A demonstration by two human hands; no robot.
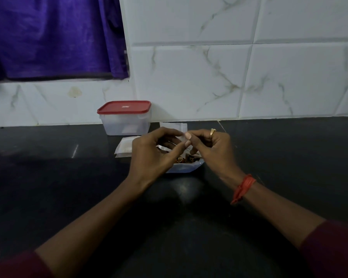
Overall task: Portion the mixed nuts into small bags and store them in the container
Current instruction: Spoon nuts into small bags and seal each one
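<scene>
Single head-worn wide-angle view, set above the near edge of the counter (48,177), facing forward and down toward the tiled wall (209,67) on the far side. Close range: both forearms run in from the bottom corners, and the left hand (153,155) and right hand (211,149) pinch a bag (180,139) near frame centre. The container (126,121) stands far back against the wall, left of centre, with a curtain (54,37) across the upper left.

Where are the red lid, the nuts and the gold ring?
red lid (124,106): head view, middle of its flat top.
nuts (189,159): head view, the brown pile that shows.
gold ring (212,131): head view, its band.
</scene>
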